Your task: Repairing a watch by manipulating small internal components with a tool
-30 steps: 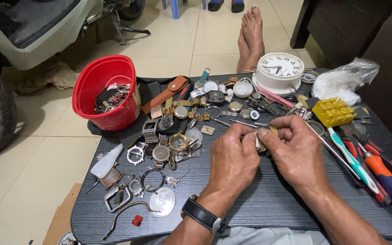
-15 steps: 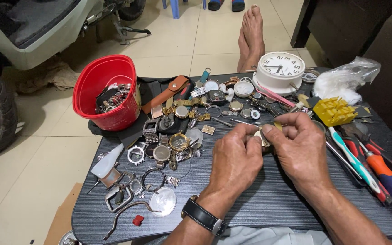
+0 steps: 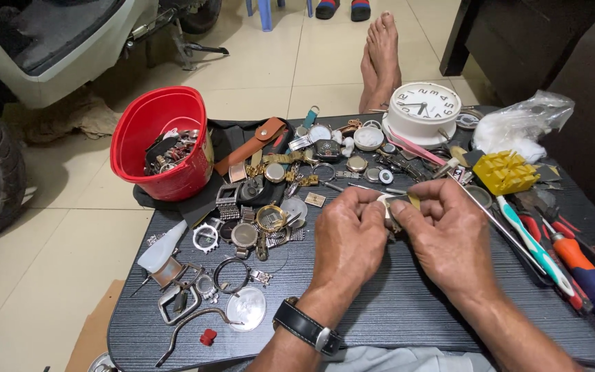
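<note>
On a dark table (image 3: 408, 310) cluttered with watch parts above a tiled floor (image 3: 56, 262), the left hand (image 3: 349, 238) and right hand (image 3: 449, 234) pinch a small watch case (image 3: 388, 204) together between their fingertips.

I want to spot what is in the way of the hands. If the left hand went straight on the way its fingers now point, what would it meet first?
The left hand points up and to the right, at the small pale watch part pinched between both hands. Right behind it are the right hand's fingertips, which it would meet first; depth looks about equal, though one view cannot confirm it.
</note>
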